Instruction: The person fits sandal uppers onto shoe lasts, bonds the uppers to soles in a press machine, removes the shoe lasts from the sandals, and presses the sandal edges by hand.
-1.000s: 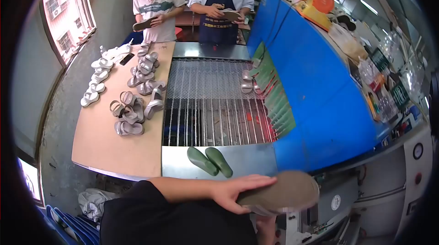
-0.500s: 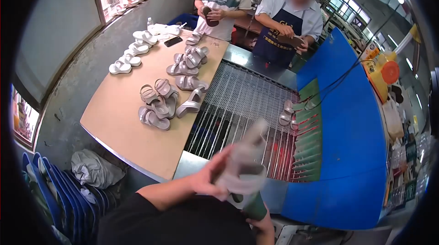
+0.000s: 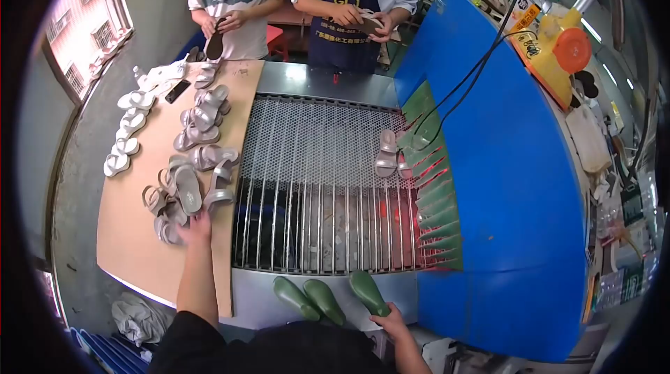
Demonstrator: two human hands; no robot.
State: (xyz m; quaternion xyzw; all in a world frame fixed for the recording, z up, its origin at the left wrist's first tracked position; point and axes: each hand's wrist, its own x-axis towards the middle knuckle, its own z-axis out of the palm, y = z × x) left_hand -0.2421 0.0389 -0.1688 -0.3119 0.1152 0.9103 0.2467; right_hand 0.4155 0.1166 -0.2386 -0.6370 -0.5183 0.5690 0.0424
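My left hand reaches over the tan board and has its fingers closed on the heel end of a grey sandal, at the near side of a pile of grey sandals. At the metal ledge, my right hand grips the lower end of a green shoe last. Two other green lasts, the left one and the right one, lie side by side on that ledge.
Beyond the ledge is a conveyor with rods and mesh, carrying grey sandals near green strips. A blue panel stands right. White sandals line the board's left. Two people work opposite, each holding a shoe piece.
My left hand has carried the sandal from in front of me to the pile on the board. The green last in my right hand is now at the ledge. The view has turned.
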